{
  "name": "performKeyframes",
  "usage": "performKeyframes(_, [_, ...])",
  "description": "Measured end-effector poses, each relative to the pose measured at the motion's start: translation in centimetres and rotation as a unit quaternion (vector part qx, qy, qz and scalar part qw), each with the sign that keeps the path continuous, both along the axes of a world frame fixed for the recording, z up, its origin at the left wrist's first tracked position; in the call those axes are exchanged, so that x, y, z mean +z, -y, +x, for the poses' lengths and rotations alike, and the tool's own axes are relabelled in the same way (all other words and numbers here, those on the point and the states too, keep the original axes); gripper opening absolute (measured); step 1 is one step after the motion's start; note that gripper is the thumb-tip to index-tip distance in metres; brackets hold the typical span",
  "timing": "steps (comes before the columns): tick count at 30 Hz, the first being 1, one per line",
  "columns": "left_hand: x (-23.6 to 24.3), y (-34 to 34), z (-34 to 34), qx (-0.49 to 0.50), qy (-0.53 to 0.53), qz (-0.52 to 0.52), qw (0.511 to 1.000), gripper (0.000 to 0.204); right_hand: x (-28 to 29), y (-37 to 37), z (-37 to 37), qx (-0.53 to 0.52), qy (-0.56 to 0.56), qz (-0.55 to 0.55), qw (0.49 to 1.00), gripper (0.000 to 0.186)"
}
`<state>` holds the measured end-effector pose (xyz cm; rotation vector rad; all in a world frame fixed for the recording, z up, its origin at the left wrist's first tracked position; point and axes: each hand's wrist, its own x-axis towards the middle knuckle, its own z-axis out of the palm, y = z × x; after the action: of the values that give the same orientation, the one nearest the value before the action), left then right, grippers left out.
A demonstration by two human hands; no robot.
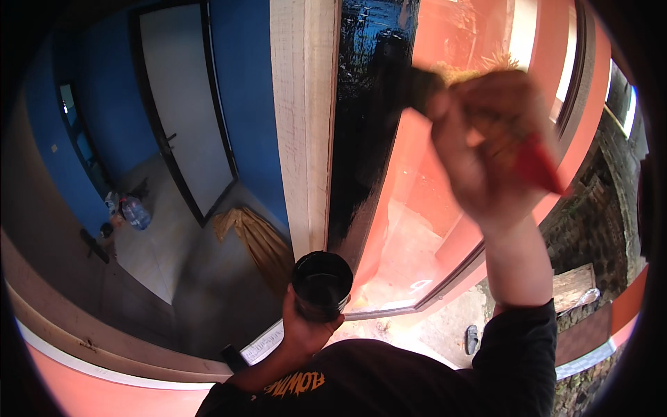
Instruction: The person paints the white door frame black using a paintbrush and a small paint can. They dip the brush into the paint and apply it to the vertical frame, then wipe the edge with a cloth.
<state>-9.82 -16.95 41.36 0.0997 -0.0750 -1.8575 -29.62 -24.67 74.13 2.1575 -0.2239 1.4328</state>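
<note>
My right hand (479, 163) is raised at the upper right, its fingers closed round a paintbrush (422, 89) and blurred by motion. The brush's dark head points left at a black, glossy painted wooden door frame (361, 160); whether the bristles touch it I cannot tell. A red handle end shows beside my palm. Low in the middle, my left hand (306, 335) grips a round dark paint can (318, 309) from below and the side. Black paint appears to lie inside it. Left of the black face runs a pale, unpainted wood strip (302, 118).
At left, a room has blue walls, a pale door (184, 104), a plastic bottle (135, 212) and a brown cloth (253, 240) on the floor. Pink wall and window glass (445, 208) stand right of the frame. A sandal (472, 339) lies outside near a stone wall.
</note>
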Motion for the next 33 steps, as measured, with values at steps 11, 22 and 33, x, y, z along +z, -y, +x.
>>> performKeyframes(11, [-0.7, -0.5, 1.8, -0.025, -0.009, -0.017, 0.999, 0.078, -11.9, -2.3, 0.9, 0.037, -0.083, 0.036, 0.995, 0.023])
performKeyframes(22, [0.4, -0.5, 1.9, -0.039, -0.032, -0.019, 0.999, 0.072, -0.9, 0.0, 0.1, -0.025, 0.044, -0.135, 0.990, 0.023])
performKeyframes(33, [0.0, -1.8, 3.3, -0.036, 0.005, -0.017, 0.999, 0.079, -12.6, -2.9, 1.7, 0.049, -0.045, 0.136, 0.989, 0.025])
